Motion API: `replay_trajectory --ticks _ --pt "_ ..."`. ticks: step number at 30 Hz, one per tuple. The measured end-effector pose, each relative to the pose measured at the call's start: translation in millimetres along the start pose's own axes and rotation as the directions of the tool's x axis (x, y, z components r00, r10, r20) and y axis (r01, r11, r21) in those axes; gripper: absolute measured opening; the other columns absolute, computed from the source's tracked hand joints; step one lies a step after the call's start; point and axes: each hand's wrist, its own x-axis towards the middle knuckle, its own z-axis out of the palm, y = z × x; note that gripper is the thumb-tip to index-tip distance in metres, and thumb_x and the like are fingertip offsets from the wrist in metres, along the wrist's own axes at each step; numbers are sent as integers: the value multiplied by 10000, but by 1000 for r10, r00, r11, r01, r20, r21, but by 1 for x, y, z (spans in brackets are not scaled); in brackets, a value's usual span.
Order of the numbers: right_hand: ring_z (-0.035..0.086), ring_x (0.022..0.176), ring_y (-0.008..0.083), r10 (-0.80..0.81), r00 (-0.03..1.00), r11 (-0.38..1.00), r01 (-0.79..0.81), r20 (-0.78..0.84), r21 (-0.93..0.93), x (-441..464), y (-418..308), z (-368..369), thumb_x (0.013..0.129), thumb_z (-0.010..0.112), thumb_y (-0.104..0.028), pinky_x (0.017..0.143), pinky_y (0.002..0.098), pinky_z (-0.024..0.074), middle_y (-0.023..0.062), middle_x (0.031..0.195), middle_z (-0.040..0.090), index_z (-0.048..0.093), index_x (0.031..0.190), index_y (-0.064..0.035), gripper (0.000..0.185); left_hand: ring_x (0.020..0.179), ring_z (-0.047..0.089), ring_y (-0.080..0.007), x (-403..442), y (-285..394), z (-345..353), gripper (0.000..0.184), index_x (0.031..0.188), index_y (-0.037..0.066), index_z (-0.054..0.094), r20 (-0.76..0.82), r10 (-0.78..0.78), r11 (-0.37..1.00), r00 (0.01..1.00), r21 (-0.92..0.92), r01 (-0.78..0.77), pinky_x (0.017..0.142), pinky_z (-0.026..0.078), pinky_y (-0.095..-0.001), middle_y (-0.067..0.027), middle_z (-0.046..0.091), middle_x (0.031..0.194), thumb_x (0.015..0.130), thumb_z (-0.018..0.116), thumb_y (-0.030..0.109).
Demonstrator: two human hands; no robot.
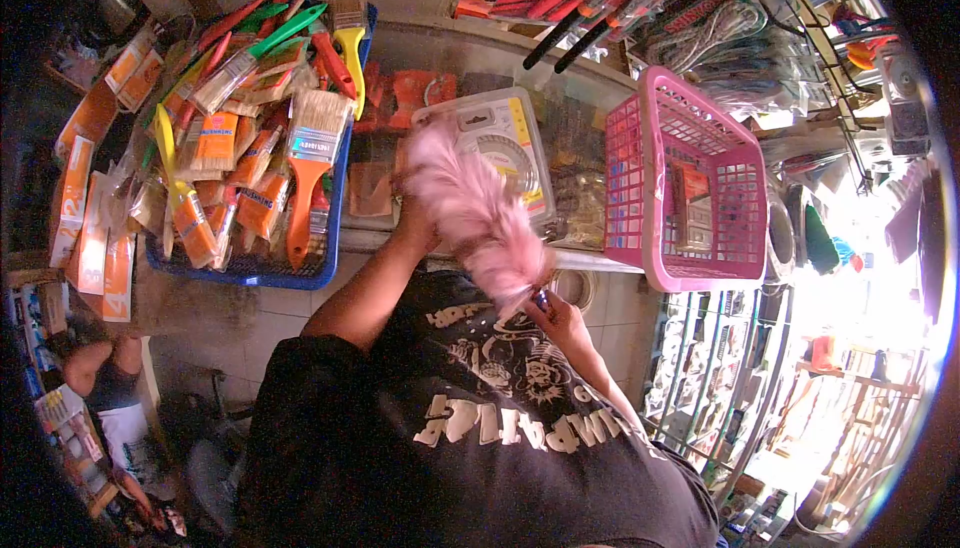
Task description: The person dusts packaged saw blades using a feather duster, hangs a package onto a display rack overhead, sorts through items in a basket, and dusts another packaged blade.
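Observation:
My right hand (566,324) is closed around the dark handle of a fluffy pink duster (490,218), in front of my chest. The duster's head is slightly blurred and slants up to the left. Behind it is my left hand (420,216), its fingers hidden by the pink fluff. A clear-and-yellow blister pack (525,133) is just beyond the duster, over the glass counter, with a round grey item inside. The duster overlaps the pack's lower left side. Whether my left hand touches the pack or the duster, I cannot tell.
At left, a blue basket (250,278) overflows with paintbrushes (320,128). On the right stands a pink plastic basket (655,178) with a few packets inside. Packaged tools (610,8) hang above the glass counter (580,98). Another person's leg (88,366) shows at lower left.

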Motion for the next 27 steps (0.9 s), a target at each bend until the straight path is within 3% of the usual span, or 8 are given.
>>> replay_trajectory --ticks 5,8,10,13,19,23,25,27 --pt "533 538 222 230 973 956 -228 12 185 5 2 -1 864 506 -324 524 343 415 120 614 536 518 851 -22 303 997 513 -202 7 30 13 467 1146 74 430 79 -544 415 835 -839 350 887 396 -348 -84 524 1059 940 228 441" --pt "445 465 135 -259 965 965 257 -25 -58 -4 15 5 872 487 -326 458 310 375 57 536 461 499 810 -32 301 1053 498 -205 7 31 0 521 1203 71 398 -24 -52 981 998 -187 47 917 384 -358 -89 509 1133 926 216 473" --pt "517 521 177 18 1000 997 -16 -23 82 -2 6 -4 866 500 -339 502 325 407 98 587 519 515 840 -20 321 1074 492 -207 9 33 1 514 1218 67 394 -22 21 997 1000 -77 -23 926 383 -356 -93 507 1154 926 224 455" --pt "580 632 232 140 990 980 -139 3 143 0 -1 -6 856 531 -311 592 349 442 150 693 575 544 907 -2 314 1072 492 -205 6 44 14 409 1189 64 428 70 -520 431 851 -839 333 919 389 -345 -93 521 1120 948 262 348" --pt "590 673 299 81 996 987 -75 -38 144 2 3 -5 850 549 -294 616 381 437 181 735 589 553 943 1 309 1054 503 -218 6 29 10 455 1202 72 420 114 -435 429 893 -846 317 917 391 -368 -86 505 1148 948 226 397" --pt "533 542 250 -149 988 986 145 -32 -85 3 17 -1 871 499 -324 533 356 423 128 630 543 522 866 5 330 1090 479 -220 -2 -8 7 506 1232 76 388 -101 -13 999 995 43 17 943 365 -368 -86 480 1197 933 219 448" --pt "506 512 194 -228 974 974 228 9 0 2 16 -6 882 479 -332 499 352 413 98 586 509 506 862 -4 329 1093 477 -220 0 -12 7 523 1241 76 377 -72 4 1000 997 19 -3 945 362 -368 -87 476 1208 928 219 464" --pt "524 539 205 168 982 955 -183 83 234 4 17 -11 882 480 -334 524 360 422 99 595 515 513 898 -8 328 1090 478 -218 5 -5 17 515 1241 76 375 95 -383 429 919 -863 268 943 362 -367 -88 479 1200 930 226 458"
